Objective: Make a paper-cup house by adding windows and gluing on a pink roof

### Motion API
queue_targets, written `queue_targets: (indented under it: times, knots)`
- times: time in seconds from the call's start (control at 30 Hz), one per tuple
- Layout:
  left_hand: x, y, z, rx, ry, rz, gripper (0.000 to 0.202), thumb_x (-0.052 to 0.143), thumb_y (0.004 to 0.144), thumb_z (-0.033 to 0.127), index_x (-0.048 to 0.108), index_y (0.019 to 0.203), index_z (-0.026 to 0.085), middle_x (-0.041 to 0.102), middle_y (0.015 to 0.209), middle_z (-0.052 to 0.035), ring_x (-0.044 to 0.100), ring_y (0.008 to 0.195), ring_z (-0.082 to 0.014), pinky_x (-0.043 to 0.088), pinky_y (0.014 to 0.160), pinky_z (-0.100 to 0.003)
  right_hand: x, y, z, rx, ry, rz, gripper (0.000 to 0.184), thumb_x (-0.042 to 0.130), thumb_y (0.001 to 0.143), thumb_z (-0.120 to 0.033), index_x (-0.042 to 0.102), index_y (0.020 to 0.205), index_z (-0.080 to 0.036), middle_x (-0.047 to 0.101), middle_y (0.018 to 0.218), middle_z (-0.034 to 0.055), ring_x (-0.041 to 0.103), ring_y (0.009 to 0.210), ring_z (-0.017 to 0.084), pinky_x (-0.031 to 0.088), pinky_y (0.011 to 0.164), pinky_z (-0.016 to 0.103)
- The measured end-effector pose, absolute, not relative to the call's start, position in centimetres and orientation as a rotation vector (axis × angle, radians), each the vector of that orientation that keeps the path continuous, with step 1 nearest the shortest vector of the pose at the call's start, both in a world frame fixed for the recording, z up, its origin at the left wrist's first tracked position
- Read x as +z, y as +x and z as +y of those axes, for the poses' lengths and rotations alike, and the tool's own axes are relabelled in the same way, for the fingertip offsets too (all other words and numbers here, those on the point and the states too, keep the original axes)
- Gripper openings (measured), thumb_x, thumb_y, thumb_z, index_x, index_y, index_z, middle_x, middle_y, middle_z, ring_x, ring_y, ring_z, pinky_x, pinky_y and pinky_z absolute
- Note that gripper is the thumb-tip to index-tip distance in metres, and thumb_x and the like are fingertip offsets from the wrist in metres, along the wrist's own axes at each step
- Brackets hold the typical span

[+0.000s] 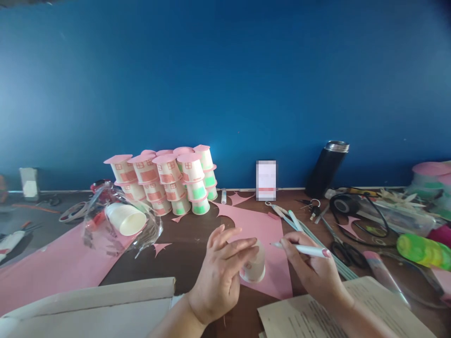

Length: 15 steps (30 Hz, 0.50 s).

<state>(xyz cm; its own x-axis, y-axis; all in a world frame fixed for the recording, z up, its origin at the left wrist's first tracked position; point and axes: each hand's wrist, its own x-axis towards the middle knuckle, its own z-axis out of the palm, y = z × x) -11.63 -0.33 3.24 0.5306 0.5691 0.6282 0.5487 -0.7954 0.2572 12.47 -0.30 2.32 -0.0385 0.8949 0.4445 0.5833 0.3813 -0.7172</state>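
Note:
An upside-down white paper cup with a small reddish drawing stands on a pink sheet of paper. My left hand has its fingers over the cup's top and left side, steadying it; the thumb is mostly hidden. In my right hand is a white felt-tip pen with a reddish end, pinched between thumb and fingers. Its tip points left, just right of the cup and apart from it.
Stacked decorated cups with pink paper tops stand at the back. Left lies a plastic bag with cups. To the right are scissors, keys, a black bottle and a printed sheet. A cardboard box is in front.

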Motion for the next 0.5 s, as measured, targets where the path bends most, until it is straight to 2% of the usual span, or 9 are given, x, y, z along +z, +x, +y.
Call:
queue_targets:
  times: [0.13, 0.23, 0.5]
  knots:
    - [3.5, -11.0, -0.5, 1.122, 2.733, 1.026, 0.055, 0.044, 0.078, -0.003, 0.061, 0.12, 0.029, 0.07, 0.119, 0.0037, 0.048, 0.124, -0.0229, 0.018, 0.113, -0.048, 3.2, 12.1, -0.9, 0.429, -1.228, -1.724, 0.021, 0.048, 0.096, -0.036, 0.056, 0.082, -0.023, 0.048, 0.06, -0.0052, 0.045, 0.051, 0.013, 0.037, 0.051, 0.026]
    - [3.8, -10.7, -0.5, 1.186, 2.668, 1.046, 0.052, 0.044, 0.077, -0.001, 0.065, 0.113, 0.029, 0.073, 0.113, 0.0044, 0.055, 0.116, -0.022, 0.021, 0.111, -0.045, 4.2, 11.9, -1.6, 0.484, -1.14, -1.77, 0.027, 0.047, 0.097, -0.033, 0.052, 0.073, -0.023, 0.043, 0.056, -0.0061, 0.04, 0.048, 0.012, 0.033, 0.047, 0.025]
    - [3.5, -10.4, -0.3, 1.296, 2.576, 1.007, 0.041, 0.046, 0.082, 0.004, 0.068, 0.108, 0.028, 0.076, 0.103, 0.0017, 0.064, 0.102, -0.0193, 0.028, 0.108, -0.044, 5.3, 10.9, -3.1, 0.62, -0.974, -2.108, 0.026, 0.045, 0.095, -0.028, 0.052, 0.071, -0.021, 0.053, 0.059, -0.0027, 0.047, 0.053, 0.012, 0.036, 0.051, 0.025]
